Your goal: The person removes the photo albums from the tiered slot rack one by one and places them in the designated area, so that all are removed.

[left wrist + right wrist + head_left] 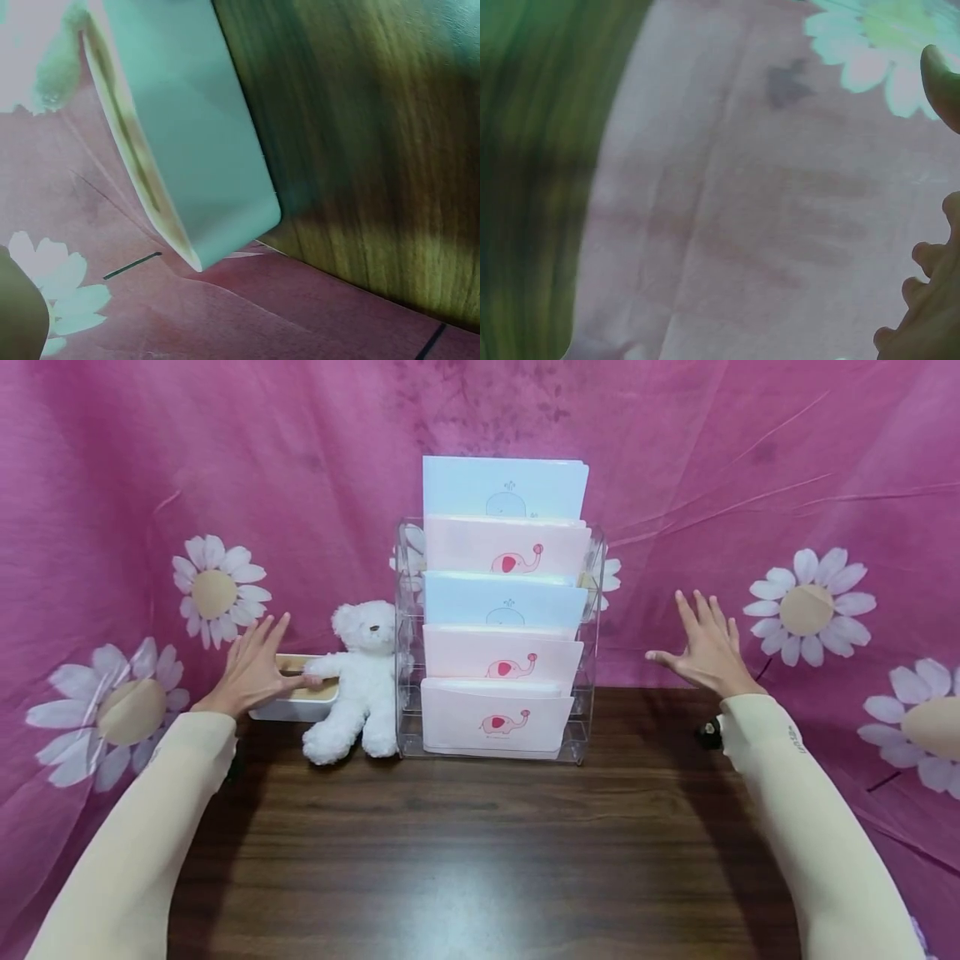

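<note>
In the head view my left hand [253, 667] is held up with fingers spread, in front of a white box with a wooden top [288, 710]. Its thumb overlaps the box in view; whether they touch I cannot tell. On the other side my right hand [705, 647] is raised near the cloth, fingers spread, holding nothing. Between the hands stands a clear tiered rack [589, 693] with pink and blue folders, such as the front pink elephant folder [498, 722] and the rear blue whale folder [504, 485]. A white teddy bear [367, 693] leans beside the rack.
The dark wooden table [465, 835] extends toward me in front of the rack. A pink cloth [660, 435] printed with white daisies hangs behind and along both sides. In the left wrist view the box's white side [195, 127] stands close by.
</note>
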